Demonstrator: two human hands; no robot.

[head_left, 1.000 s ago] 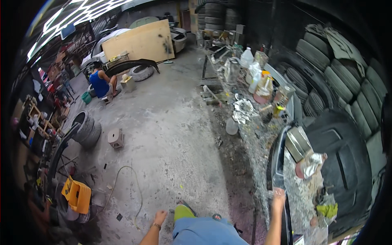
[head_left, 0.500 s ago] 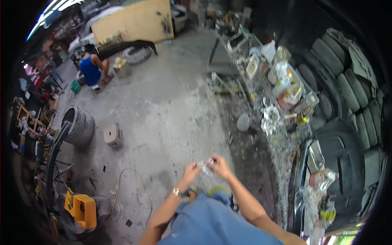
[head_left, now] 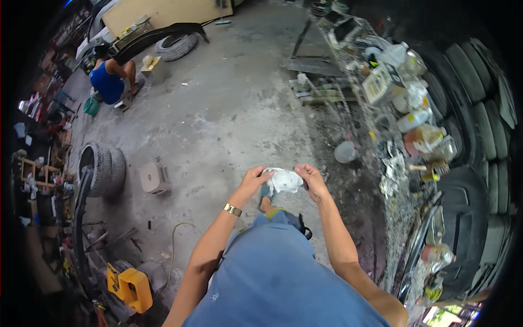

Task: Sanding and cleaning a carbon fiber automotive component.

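Observation:
A crumpled white sheet [head_left: 284,181], thin and with small dark marks, is stretched between my two hands in front of my body; whether it is cloth or plastic I cannot tell. My left hand [head_left: 256,180] pinches its left edge between thumb and fingers. At the opposite edge, my right hand [head_left: 312,180] grips the sheet the same way. Below the sheet, one of my feet [head_left: 266,204] shows on the grey concrete floor [head_left: 218,131].
Along the right runs a cluttered bench with bottles, a rectangular can [head_left: 383,84] and a reddish jug [head_left: 424,139]. A clear container [head_left: 345,152] sits beside it. To the left are a stool [head_left: 154,178], tyres [head_left: 102,169] and a yellow object [head_left: 133,291]. Another person [head_left: 111,82] sits farther off.
My hands have moved farther apart, and the white sheet, bunched small before, is now spread between them. The view has shifted, with the bench now farther right.

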